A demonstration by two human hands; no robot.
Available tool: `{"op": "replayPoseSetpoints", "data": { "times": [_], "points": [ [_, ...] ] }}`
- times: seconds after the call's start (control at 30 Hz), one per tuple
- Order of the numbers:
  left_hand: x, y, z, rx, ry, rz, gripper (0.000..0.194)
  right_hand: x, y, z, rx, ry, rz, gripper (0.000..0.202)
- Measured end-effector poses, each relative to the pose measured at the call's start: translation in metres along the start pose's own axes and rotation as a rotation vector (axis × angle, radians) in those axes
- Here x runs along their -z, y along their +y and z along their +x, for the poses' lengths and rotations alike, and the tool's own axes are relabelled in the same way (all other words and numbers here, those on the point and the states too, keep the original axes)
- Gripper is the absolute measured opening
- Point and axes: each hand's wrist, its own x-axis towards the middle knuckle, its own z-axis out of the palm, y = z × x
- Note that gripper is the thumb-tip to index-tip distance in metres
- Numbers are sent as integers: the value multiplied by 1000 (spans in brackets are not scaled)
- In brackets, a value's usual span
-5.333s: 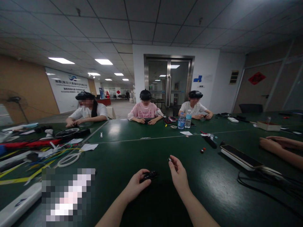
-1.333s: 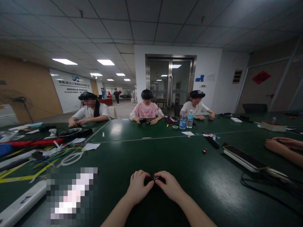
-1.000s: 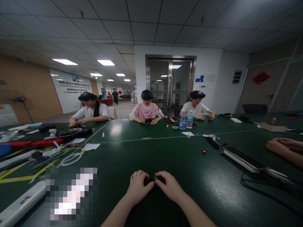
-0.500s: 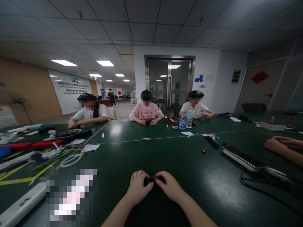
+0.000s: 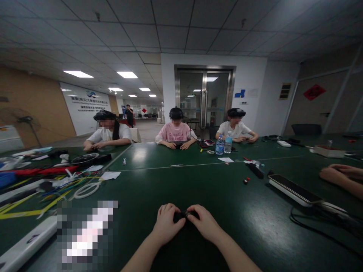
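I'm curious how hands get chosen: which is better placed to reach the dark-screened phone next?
Probably the right hand: it is nearer the dark-screened phone. It grips a small black object together with the left hand, so would first have to let go.

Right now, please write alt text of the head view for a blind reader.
A person's bare left hand and right hand hold a small black object, partly hidden by the fingers, over a dark green table. Three people wearing black headgear sit across it; a coiled white cable lies to the left and a black-screened phone to the right.
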Motion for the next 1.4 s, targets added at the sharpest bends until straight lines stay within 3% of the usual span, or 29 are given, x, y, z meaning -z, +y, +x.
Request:
{"op": "replayPoseSetpoints", "data": {
  "times": [0.63, 0.97, 1.4],
  "points": [
    [2, 0, -1, 0, -5, -59, 32, 2, -4, -2, -68, 18, 134, 22],
    [-5, -5, 2, 5, 7, -58, 34, -2, 17, 11, -115, 319, 356, 30],
    [4, -3, -1, 28, -35, -226, 36, 20, 41, 15, -216, 565, 318, 45]
  ]
}}
